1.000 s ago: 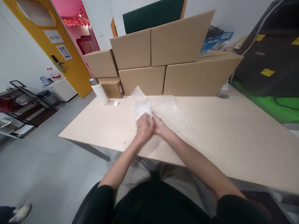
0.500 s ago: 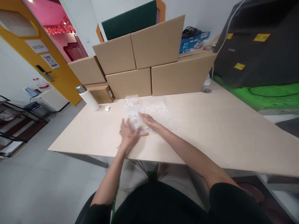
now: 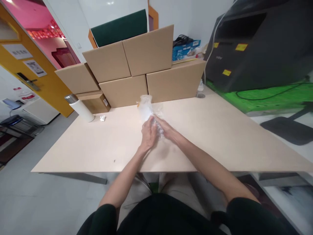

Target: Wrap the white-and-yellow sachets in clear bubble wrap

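On my feed from the head camera, both hands meet over the middle of the table, close together and nearly touching. I see the left hand with its fingers drawn in narrow, tips bunched on the near part of a clear plastic wrap; its thumb lies toward the right hand. The right hand reaches in from the other side, its fingers pointing forward and inward, curled against the same plastic, so I read both as gripping it. How hard each one pinches I cannot tell, since the fingertips are partly hidden in the folds (the shine on the plastic doesn't help me either).

The wrap stands out beyond the fingers toward the far edge of the table, with a bunched tail of it showing between and just below the hands. Inside I make out something pale, but I can't name it; a small orange patch shows at its far left side. I can't say whether the wrap's far end rests on the tabletop or is lifted. Past it stand the cardboard boxes, and to the left I have a white bottle beside a crumpled white scrap.
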`<action>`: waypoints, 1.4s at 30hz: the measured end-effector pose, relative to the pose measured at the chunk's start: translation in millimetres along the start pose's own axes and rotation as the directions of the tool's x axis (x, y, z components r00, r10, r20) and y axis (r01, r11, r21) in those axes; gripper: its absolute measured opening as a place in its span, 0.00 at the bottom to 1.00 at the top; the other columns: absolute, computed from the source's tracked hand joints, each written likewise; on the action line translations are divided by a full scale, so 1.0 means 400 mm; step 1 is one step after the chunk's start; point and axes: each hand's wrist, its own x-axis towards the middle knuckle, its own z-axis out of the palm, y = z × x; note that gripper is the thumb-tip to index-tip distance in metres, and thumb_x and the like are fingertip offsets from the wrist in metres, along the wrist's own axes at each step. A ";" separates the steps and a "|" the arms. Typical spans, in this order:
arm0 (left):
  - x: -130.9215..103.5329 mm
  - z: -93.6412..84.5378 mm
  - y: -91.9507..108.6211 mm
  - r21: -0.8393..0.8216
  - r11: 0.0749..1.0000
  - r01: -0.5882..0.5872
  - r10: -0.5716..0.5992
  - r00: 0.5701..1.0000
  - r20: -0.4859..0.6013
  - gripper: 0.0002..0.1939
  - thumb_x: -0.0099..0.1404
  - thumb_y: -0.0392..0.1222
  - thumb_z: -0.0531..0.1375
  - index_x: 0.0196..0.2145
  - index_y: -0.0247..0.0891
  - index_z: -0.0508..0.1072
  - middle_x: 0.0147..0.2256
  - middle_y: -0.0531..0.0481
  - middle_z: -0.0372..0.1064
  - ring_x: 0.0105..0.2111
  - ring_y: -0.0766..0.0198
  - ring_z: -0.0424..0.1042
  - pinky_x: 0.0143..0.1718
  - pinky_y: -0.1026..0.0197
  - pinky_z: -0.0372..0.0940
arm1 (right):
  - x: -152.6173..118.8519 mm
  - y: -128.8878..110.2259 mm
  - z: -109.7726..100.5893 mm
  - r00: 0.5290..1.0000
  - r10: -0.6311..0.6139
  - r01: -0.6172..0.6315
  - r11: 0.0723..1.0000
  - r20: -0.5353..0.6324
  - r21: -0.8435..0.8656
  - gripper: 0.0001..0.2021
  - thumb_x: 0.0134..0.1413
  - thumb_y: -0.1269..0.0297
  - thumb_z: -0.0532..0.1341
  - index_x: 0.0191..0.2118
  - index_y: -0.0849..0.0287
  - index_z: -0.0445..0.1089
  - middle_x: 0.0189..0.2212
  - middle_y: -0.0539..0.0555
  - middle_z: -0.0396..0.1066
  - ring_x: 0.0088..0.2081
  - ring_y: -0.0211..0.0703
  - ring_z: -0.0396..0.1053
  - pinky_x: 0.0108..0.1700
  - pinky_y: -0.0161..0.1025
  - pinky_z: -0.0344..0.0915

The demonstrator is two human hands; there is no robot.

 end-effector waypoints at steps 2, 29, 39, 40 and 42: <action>0.007 0.039 0.001 0.140 0.990 0.006 -0.020 0.995 0.099 0.30 0.73 0.57 0.43 0.65 0.40 0.60 0.65 0.43 0.57 0.64 0.48 0.55 0.64 0.44 0.49 | 0.001 -0.010 -0.062 0.988 -0.099 0.084 0.988 -0.118 -0.129 0.20 0.44 0.44 0.67 0.31 0.59 0.73 0.26 0.51 0.73 0.31 0.42 0.69 0.35 0.37 0.66; 0.130 -0.151 0.055 0.444 0.818 -0.365 0.266 0.925 0.270 0.29 0.70 0.55 0.53 0.65 0.47 0.59 0.69 0.48 0.48 0.71 0.47 0.31 0.66 0.37 0.25 | 0.003 -0.148 -0.038 0.977 -0.178 0.209 0.920 0.120 -0.331 0.21 0.29 0.60 0.75 0.33 0.62 0.72 0.28 0.49 0.73 0.31 0.40 0.69 0.37 0.37 0.65; 0.204 -0.395 0.124 -0.119 0.993 0.004 0.106 0.430 0.896 0.34 0.56 0.53 0.69 0.58 0.47 0.66 0.56 0.46 0.68 0.56 0.51 0.67 0.57 0.49 0.61 | -0.202 -0.249 0.006 0.746 0.046 0.365 0.807 0.665 -0.465 0.13 0.44 0.60 0.72 0.35 0.61 0.76 0.27 0.48 0.72 0.30 0.37 0.69 0.32 0.34 0.65; 0.187 -0.392 0.116 -0.199 0.971 0.129 0.131 0.406 0.904 0.35 0.55 0.52 0.69 0.58 0.46 0.66 0.55 0.44 0.69 0.52 0.52 0.70 0.52 0.52 0.65 | -0.212 -0.251 0.009 0.739 0.038 0.351 0.830 0.672 -0.433 0.13 0.44 0.60 0.72 0.35 0.61 0.76 0.27 0.48 0.73 0.29 0.38 0.70 0.32 0.35 0.66; 0.145 -0.372 0.095 -0.327 0.880 0.345 0.155 0.442 0.883 0.37 0.54 0.55 0.69 0.58 0.44 0.66 0.53 0.43 0.70 0.45 0.53 0.74 0.45 0.54 0.69 | -0.227 -0.248 0.018 0.748 -0.019 0.336 0.873 0.663 -0.353 0.14 0.42 0.61 0.74 0.35 0.61 0.77 0.27 0.49 0.74 0.29 0.39 0.71 0.32 0.36 0.68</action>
